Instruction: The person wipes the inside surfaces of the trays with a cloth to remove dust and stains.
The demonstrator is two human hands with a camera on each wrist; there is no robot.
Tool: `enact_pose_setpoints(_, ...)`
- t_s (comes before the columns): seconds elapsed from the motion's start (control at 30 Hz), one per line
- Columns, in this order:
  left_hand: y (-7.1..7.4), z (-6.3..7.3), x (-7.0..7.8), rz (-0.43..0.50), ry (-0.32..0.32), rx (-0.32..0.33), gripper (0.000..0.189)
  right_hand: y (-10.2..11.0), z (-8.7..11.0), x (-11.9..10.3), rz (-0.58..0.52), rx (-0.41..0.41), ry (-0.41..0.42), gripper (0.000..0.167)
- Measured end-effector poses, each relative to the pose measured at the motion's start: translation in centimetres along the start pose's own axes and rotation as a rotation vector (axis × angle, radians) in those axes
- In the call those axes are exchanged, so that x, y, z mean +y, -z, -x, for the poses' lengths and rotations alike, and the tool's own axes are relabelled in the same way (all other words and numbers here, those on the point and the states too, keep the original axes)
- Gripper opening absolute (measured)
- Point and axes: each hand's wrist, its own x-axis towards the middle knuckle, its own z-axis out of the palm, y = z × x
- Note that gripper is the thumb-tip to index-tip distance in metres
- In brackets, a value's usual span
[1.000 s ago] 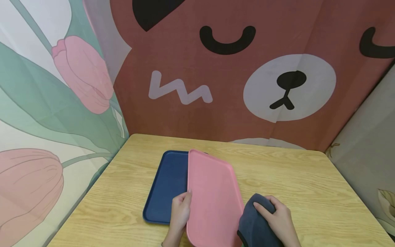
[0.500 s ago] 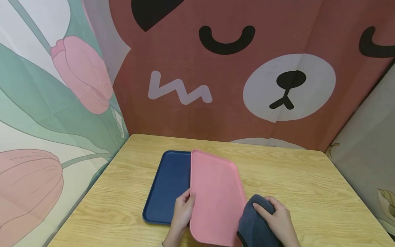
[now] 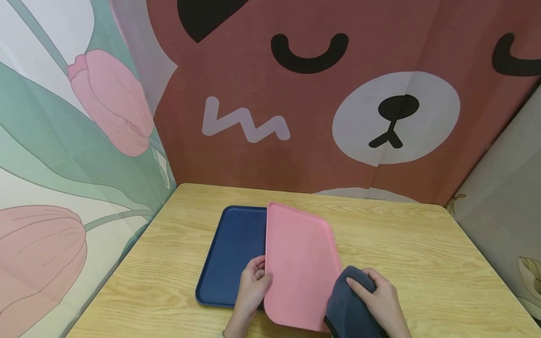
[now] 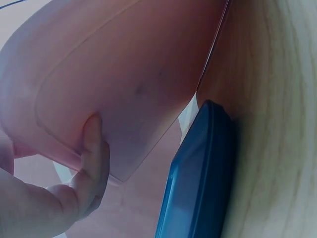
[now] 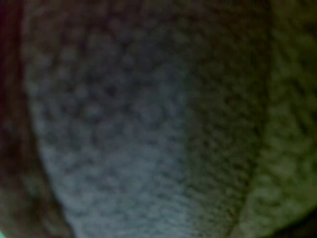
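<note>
A pink tray (image 3: pixel 302 267) is held tilted by its left edge in my left hand (image 3: pixel 252 286), thumb on the front face and fingers behind. In the left wrist view, a finger presses the underside of the pink tray (image 4: pixel 143 74). My right hand (image 3: pixel 378 295) grips a dark grey-blue cloth (image 3: pixel 352 300) with a black edge, bunched at the pink tray's lower right side. Close-up cloth (image 5: pixel 124 129) fills the right wrist view, dark and blurred. Behind the pink tray lies a dark blue tray (image 3: pixel 236 253), its right part hidden.
The trays are over a light wooden table (image 3: pixel 401 244). A curtain with a brown bear print (image 3: pixel 313 108) hangs at the table's back edge. Flower-printed fabric (image 3: pixel 114 98) lines the left, and a pale fabric (image 3: pixel 503 188) the right.
The pink tray has shifted rightward and slightly away with my left hand, uncovering more of the blue tray. My right hand and the cloth stay nearly where they were.
</note>
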Motion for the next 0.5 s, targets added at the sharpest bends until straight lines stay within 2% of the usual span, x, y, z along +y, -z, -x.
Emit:
enact_pose_setpoints(0.17,0.08,-0.02,-0.08,-0.009,0.004,-0.041,0.048,0.01,0.01,0.00,0.002,0.002,0.005,0.037)
enact_pose_setpoints(0.4,-0.15,-0.11,-0.37,-0.057,0.005,-0.032,0.047,0.03,-0.02,0.08,-0.006,0.002,0.007,0.037)
enact_pose_setpoints(0.5,-0.28,-0.23,-0.54,-0.084,0.001,-0.055,0.048,0.02,-0.03,0.14,-0.007,0.001,0.006,0.037)
